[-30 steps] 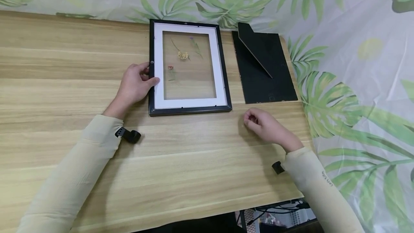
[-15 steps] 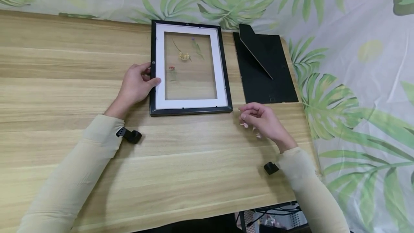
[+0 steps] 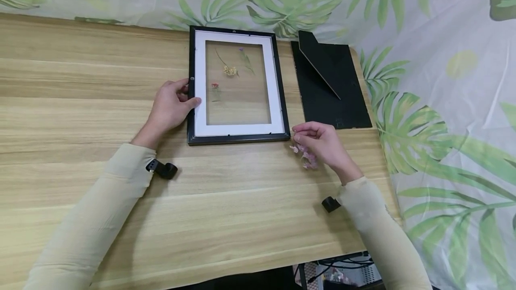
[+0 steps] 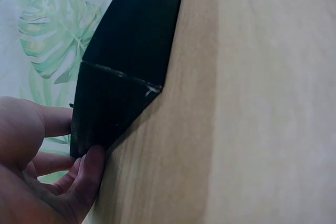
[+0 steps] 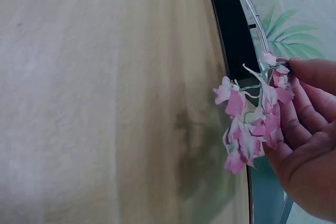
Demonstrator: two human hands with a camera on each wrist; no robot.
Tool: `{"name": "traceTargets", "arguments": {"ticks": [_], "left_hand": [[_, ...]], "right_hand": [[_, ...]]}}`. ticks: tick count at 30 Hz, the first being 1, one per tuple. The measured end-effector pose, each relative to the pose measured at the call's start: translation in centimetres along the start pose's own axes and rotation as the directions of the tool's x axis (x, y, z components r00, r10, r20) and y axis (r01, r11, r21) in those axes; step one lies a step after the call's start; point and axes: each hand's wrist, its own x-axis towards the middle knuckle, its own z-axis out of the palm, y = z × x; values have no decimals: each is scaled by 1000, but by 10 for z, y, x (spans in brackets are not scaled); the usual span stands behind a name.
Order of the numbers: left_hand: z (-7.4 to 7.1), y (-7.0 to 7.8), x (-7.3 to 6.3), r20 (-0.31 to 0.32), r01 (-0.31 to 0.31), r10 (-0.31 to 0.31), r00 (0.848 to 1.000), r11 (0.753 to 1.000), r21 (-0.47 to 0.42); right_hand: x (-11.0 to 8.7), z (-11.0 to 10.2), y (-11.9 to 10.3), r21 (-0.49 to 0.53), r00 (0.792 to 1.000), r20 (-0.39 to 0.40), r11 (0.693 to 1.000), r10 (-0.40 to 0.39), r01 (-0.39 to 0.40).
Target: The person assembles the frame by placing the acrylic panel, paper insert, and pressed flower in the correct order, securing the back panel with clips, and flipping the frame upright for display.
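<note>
Soft shadows cross the bright table (image 3: 225, 218); wrist views look dimmer.

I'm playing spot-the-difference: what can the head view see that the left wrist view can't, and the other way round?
Only the head view: the right hand pinching pink flowers, the sleeves, the black board with its raised flap, and the white border and three small flowers inside the frame.

Only the left wrist view: a pale line across the black frame.

Both: the frame, the left hand gripping it, the table and the leafy cloth.
</note>
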Motion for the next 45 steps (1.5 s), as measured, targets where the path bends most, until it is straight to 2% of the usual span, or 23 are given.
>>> {"name": "traceTargets", "arguments": {"ticks": [5,18,26,37,45], "left_hand": [[-1,0,0,0,-2,2,1000,1000,-1],[0,-3,0,-4,-4,4,1000,1000,-1],[0,-1,0,-6,-5,5,1000,1000,-10],[-3,-1,0,-19,-11,11,1000,1000,-18],[-2,-4,0,-13,-10,9,1000,1000,-18]], "right_hand": [[7,4,-8,22,1000,-19,1000,-9,9],[36,13,-25,5,999,-47,1000,12,-12],[60,20,-39,25,997,-69,999,25,-23],[96,37,-61,79,996,-87,997,-16,22],[117,51,-67,97,995,-100,995,0,10]]}}
